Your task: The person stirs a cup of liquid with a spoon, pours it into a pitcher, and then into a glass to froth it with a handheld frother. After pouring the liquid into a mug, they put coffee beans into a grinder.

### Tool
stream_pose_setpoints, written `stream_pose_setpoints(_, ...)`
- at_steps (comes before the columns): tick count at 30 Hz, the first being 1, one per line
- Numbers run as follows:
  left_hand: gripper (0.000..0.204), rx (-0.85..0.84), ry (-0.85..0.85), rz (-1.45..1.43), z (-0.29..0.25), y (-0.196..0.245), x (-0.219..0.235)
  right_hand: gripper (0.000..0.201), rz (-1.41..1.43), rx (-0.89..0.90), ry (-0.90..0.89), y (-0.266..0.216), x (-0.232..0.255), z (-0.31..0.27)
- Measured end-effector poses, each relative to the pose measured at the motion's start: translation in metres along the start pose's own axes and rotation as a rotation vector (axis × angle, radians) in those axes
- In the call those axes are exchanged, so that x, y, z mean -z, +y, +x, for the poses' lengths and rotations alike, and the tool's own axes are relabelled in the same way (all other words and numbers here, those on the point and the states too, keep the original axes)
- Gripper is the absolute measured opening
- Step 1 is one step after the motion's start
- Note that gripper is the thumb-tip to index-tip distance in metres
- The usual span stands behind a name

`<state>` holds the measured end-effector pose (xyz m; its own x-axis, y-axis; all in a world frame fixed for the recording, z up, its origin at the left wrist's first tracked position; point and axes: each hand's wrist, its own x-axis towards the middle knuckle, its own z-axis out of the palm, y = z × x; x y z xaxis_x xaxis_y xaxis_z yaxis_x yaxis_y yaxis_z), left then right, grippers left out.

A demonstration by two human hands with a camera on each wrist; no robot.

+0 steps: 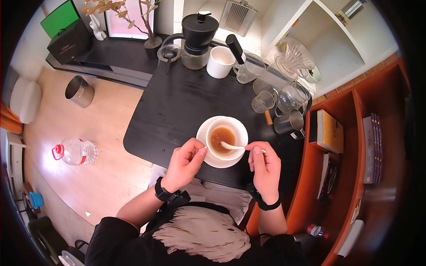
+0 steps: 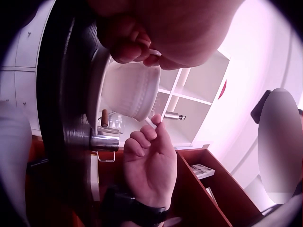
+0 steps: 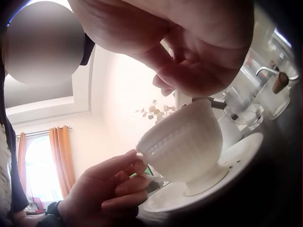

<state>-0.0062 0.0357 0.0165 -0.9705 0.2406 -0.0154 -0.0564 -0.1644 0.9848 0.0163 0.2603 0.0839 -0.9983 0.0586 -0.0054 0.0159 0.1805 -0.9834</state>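
Observation:
A white cup (image 1: 240, 128) of brown liquid stands on a white saucer (image 1: 202, 133) near the black table's front edge. The left hand (image 1: 184, 165) pinches the cup's handle on the left side; the right wrist view shows this hand (image 3: 118, 187) with its fingers at the handle (image 3: 154, 178). A white spoon (image 1: 230, 146) dips into the liquid and leans over the right rim, its end pinched by the right hand (image 1: 266, 170). In the left wrist view the right hand (image 2: 151, 165) holds the spoon's end beside the cup (image 2: 130, 87).
Along the table's back stand a coffee grinder (image 1: 199, 31), a white mug (image 1: 220, 62) and glass vessels. A glass cup with a wooden handle (image 1: 262, 102) and a metal pitcher (image 1: 289, 123) are at the right, beside a brown shelf (image 1: 306, 186). A water bottle (image 1: 77, 152) is on the floor.

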Motion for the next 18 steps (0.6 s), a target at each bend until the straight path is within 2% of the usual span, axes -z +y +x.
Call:
stream_pose_setpoints(2,0.014,-0.006,-0.003,0.017,0.000,0.000,0.000,0.017,-0.058,0.095,0.086,0.002,-0.002,0.003)
stream_pose_setpoints(4,0.014,-0.002,-0.007,0.016,-0.001,0.001,0.001,0.015,-0.071,0.079,0.093,-0.006,-0.011,0.003)
stream_pose_setpoints(6,0.014,0.000,-0.002,0.013,0.001,0.001,0.001,0.014,0.017,0.057,0.002,-0.008,-0.016,0.003)
stream_pose_setpoints(8,0.014,-0.071,-0.037,0.054,0.001,0.000,0.002,0.014,0.009,0.063,-0.037,-0.009,-0.016,0.003)
stream_pose_setpoints(10,0.013,-0.040,-0.019,0.032,-0.001,0.000,0.002,0.014,-0.152,0.145,-0.080,-0.007,-0.007,0.003)
stream_pose_setpoints(14,0.012,-0.016,-0.008,0.036,-0.001,-0.001,0.001,0.014,-0.189,0.079,0.062,-0.001,-0.001,0.006)
stream_pose_setpoints(16,0.012,-0.016,-0.010,0.027,0.000,0.000,0.001,0.013,-0.179,0.081,0.057,-0.002,-0.005,0.008)
stream_pose_setpoints(18,0.013,-0.014,-0.008,0.022,-0.001,0.001,0.002,0.013,-0.275,0.203,-0.007,-0.007,-0.010,0.009)
